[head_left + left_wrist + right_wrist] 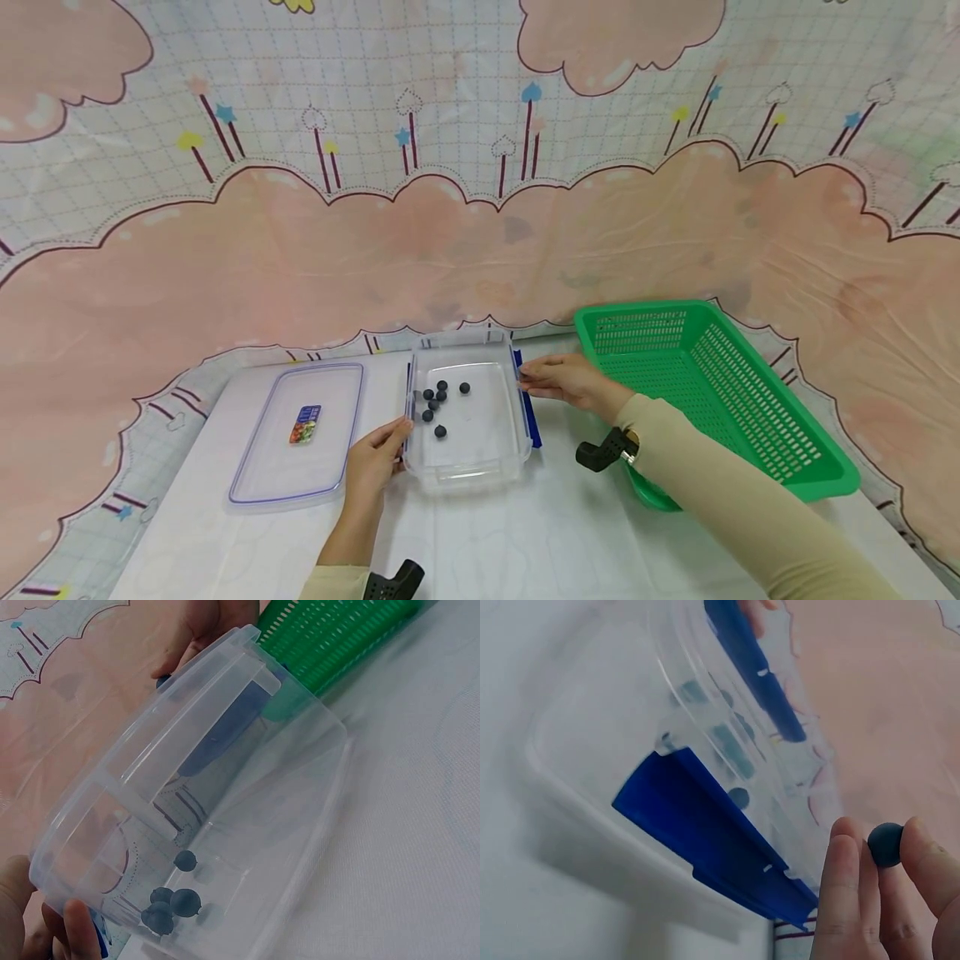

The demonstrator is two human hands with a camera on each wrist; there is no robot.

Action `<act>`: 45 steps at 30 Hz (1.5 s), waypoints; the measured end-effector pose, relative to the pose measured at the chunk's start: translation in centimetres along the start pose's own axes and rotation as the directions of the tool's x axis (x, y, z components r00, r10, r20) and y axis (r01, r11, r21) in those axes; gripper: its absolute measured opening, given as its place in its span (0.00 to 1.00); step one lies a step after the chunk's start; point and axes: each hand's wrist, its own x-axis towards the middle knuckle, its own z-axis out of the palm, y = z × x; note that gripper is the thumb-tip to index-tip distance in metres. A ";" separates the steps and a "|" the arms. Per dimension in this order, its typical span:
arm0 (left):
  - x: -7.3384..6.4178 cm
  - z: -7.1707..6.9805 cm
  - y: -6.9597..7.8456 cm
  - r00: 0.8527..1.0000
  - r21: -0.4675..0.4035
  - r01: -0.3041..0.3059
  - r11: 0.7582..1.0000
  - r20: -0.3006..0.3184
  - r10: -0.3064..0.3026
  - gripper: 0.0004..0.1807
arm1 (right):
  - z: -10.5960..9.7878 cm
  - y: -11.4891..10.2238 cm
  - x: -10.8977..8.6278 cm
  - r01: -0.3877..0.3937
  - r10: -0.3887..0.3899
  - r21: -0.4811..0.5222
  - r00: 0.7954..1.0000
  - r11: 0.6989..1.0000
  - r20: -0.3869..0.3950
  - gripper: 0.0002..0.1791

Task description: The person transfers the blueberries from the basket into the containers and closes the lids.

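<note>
A clear plastic container (487, 425) with blue side latches stands on the white table, and several blueberries (440, 432) lie on its floor, most of them toward the left. My left hand (372, 454) grips the container's left rim near its front corner, thumb on the edge. Beside the right rim, my right hand (573, 383) pinches one blueberry (886, 845) between thumb and fingertips. That berry shows plainly in the right wrist view, at rim height next to the hanging blue latch (697, 817).
To the left lies a clear lid (288, 502) with a blue seal and a colourful label (305, 425). A green perforated basket (645, 310) stands at the right, partly behind my right forearm. A patterned cloth (450, 258) hangs behind the table.
</note>
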 end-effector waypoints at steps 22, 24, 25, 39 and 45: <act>-0.1 0.0 0.1 1.000 -0.012 0.001 1.000 -0.002 -0.001 0.24 | 3.1 -0.6 1.5 0.003 -0.003 -0.023 1.000 1.000 -0.021 0.19; -0.1 0.0 0.2 1.000 -0.009 0.003 1.000 0.001 -0.003 0.24 | 3.5 -0.7 1.7 0.006 -0.006 -0.011 1.000 1.000 -0.027 0.18; -0.1 0.0 0.2 1.000 -0.007 0.003 1.000 0.003 -0.003 0.24 | 3.7 -0.7 1.8 0.008 -0.008 -0.009 1.000 1.000 -0.028 0.18; -0.2 0.0 0.4 1.000 0.003 0.008 1.000 0.005 -0.008 0.23 | 5.7 -1.2 2.9 0.001 0.000 0.016 0.999 1.000 -0.039 0.18; -0.2 -0.1 0.3 1.000 0.017 0.010 1.000 0.001 -0.010 0.23 | 7.0 -1.2 3.5 -0.035 0.038 0.040 0.995 0.999 -0.092 0.16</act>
